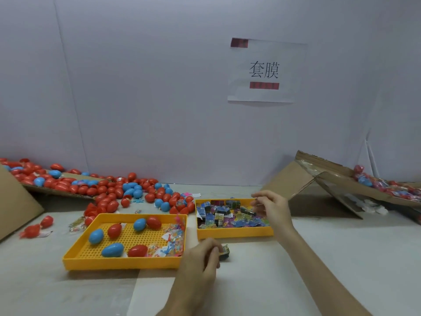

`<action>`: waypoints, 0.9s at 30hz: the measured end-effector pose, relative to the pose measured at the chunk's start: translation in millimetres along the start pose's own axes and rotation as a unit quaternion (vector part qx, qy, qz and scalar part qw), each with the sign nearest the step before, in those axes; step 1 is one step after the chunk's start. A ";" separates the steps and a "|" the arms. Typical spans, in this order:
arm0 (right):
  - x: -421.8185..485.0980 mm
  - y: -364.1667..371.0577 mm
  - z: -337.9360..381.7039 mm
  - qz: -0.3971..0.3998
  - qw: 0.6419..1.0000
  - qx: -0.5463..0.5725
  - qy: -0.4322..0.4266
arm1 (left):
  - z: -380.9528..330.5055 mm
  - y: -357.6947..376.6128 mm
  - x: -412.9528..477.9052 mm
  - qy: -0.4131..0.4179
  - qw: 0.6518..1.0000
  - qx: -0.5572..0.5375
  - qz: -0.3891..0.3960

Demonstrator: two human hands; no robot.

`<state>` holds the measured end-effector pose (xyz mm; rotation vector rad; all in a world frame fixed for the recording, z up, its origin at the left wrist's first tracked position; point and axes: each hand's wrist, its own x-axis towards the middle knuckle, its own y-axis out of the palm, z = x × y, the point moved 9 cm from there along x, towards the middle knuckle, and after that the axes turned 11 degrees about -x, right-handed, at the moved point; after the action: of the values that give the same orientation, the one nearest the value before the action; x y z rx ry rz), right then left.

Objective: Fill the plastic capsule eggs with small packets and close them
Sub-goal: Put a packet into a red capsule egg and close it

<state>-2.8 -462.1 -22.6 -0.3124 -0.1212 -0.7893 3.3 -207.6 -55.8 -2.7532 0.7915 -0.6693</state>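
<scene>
- Two bare hands work low over a pale table [341, 258]. The left hand [200, 256] curls round a small boxy printed packet [225, 252], just in front of the trays.
- The right hand [273, 208] hangs over the right tray [234, 234] with its fingers bent; I cannot tell whether they pinch anything.
- That smooth yellow plastic tray is heaped with glossy folded packets [227, 216].
- The left tray [118, 262], yellow with a perforated floor, holds six rounded plastic eggs [112, 249], three blue and three red, beside crinkly clear bags [170, 242].
- A loose pile of eggs [109, 190] spills off a cardboard flap [13, 201] at far left.
- A torn corrugated box [319, 179] leans at right.
</scene>
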 end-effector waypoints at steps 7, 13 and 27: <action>-20.3 50.2 7.9 0.052 0.927 -0.322 -0.186 | -26.4 -46.6 1.5 0.102 0.988 0.022 -0.110; -41.2 82.3 26.7 0.161 0.897 -0.321 -0.258 | 13.6 -139.1 21.9 -0.095 0.932 0.318 -0.147; -97.8 93.8 -7.5 0.247 0.874 -0.316 -0.274 | 41.1 -163.2 8.3 -0.198 0.935 0.293 0.017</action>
<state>-4.4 -336.1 -73.0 -1.1461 -0.3017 -0.1846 103.0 -72.9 -38.8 -2.2086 0.4514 -0.2611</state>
